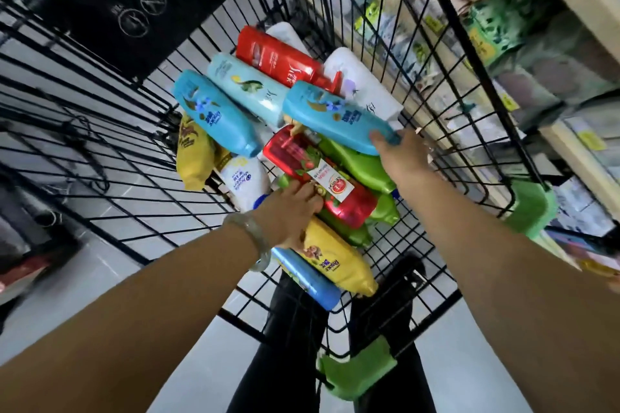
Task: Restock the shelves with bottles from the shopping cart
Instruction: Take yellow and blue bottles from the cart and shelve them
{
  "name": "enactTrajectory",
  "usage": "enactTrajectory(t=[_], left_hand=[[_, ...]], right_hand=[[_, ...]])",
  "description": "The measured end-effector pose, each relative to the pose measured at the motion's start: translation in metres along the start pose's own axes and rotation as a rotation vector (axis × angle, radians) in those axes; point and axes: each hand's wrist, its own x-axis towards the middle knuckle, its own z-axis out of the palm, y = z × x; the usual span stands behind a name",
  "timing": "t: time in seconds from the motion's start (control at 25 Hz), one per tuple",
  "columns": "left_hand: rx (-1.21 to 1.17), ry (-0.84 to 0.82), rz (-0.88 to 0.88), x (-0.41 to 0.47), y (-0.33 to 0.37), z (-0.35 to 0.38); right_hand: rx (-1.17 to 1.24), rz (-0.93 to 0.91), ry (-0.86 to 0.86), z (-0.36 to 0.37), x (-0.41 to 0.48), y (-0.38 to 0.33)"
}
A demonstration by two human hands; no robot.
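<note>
I look down into a black wire shopping cart (446,131) holding several shampoo bottles lying on their sides. My right hand (404,157) grips the cap end of a blue bottle (332,116), lifted a little above the pile. My left hand (292,214), with a pale bangle on the wrist, holds a shiny red bottle (318,174) near its middle, fingers curled over it. Around them lie green bottles (359,164), a yellow bottle (335,265), another blue bottle (214,114), a light teal bottle (245,87), a red pump bottle (278,57) and a white bottle (362,84).
Store shelves (536,54) stocked with packaged goods run along the right side of the cart. Green plastic corners (530,211) cap the cart's rim. A black panel (141,0) stands beyond the cart's far left. Grey tiled floor shows through the wires.
</note>
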Motion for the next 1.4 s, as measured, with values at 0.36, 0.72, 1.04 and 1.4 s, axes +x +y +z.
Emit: enactTrajectory(t=[0.36,0.72,1.04,1.4], left_hand=[[-0.052,-0.135,0.037,-0.007,-0.004,-0.014],[0.079,-0.058,-0.014,-0.041,0.014,-0.048],[-0.280,0.111,-0.349,-0.125,0.050,-0.072],[-1.170,0.535,-0.310,-0.235,0.181,-0.119]], right_hand=[[0.181,0.052,-0.052,0.005,-0.009,0.002],[0.319,-0.030,-0.156,-0.030,-0.078,0.013],[0.161,-0.304,-0.006,-0.134,-0.159,0.023],[0.485,-0.422,0.064,-0.310,-0.299,0.081]])
